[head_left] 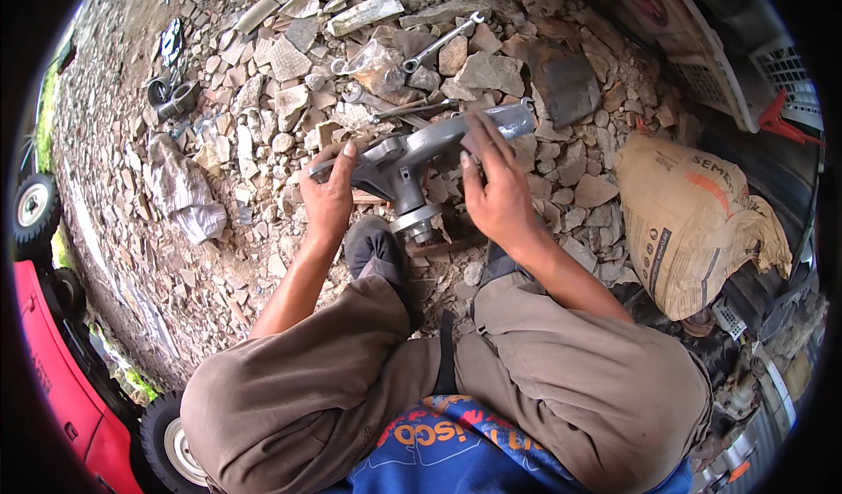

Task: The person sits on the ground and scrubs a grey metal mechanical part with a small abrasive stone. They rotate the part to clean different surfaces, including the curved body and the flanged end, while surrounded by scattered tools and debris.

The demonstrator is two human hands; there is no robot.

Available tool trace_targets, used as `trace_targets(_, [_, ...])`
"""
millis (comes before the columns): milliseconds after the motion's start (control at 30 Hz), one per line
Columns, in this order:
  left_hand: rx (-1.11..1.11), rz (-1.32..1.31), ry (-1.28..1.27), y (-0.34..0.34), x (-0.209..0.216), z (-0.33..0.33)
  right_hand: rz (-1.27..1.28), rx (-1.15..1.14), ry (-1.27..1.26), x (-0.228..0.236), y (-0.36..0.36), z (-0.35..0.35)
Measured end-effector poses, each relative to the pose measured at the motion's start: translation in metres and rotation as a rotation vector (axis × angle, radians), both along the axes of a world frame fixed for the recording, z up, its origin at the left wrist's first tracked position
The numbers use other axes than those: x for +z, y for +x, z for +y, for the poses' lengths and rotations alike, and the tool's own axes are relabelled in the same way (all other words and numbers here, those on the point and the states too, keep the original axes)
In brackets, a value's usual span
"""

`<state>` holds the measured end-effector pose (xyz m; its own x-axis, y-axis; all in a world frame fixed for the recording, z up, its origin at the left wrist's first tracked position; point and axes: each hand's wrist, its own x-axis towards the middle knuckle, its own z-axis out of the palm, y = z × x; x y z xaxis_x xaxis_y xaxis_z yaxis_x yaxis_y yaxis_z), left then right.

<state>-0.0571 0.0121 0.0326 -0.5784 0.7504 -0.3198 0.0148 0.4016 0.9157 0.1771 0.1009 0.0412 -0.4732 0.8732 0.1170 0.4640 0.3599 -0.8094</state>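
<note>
A grey cast-metal part with a curved arm and a flanged shaft is held up between my knees, above my shoes. My left hand is closed round its left end, thumb on top. My right hand reaches over the curved arm, with its fingers closed on a small folded brownish piece that looks like sandpaper, pressed against the metal. The arm's right end is smooth and shiny. The shaft points down near the ground; part of the folded piece is hidden by my fingers.
Broken stones and tile pieces cover the ground. Beyond the part lie a combination wrench, a clear plastic bag and thin rods. A paper sack stands right, near plastic crates. A rag and red vehicle are left.
</note>
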Motion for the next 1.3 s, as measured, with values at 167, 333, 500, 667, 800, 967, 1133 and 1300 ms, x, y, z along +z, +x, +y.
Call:
trace_targets(167, [0.020,-0.076,-0.003,0.001,0.002,-0.004,-0.016,0.245,0.041,-0.007,-0.006,-0.008])
trace_targets(333, [0.004,-0.012,-0.058,0.002,0.007,0.000,-0.079,0.019,0.096,-0.012,0.024,0.012])
trace_targets(500, [0.019,-0.061,0.013,-0.002,-0.004,-0.006,-0.002,0.073,-0.071,0.001,0.017,-0.005])
trace_targets(667, [0.025,-0.099,-0.001,-0.003,-0.005,-0.006,-0.088,-0.049,0.001,-0.029,0.049,0.021])
trace_targets(800, [0.026,-0.048,0.025,-0.001,-0.008,-0.011,-0.057,0.028,0.100,-0.011,0.034,0.004])
trace_targets(967, [0.004,-0.025,-0.007,0.001,-0.002,-0.004,0.012,-0.048,0.056,-0.031,0.042,0.009])
trace_targets(1133, [-0.013,-0.008,-0.009,-0.004,-0.007,-0.008,-0.089,0.006,0.092,-0.042,0.053,0.015])
trace_targets(1300, [-0.004,-0.031,0.010,-0.004,-0.011,-0.008,0.061,0.019,-0.002,-0.014,0.027,-0.006])
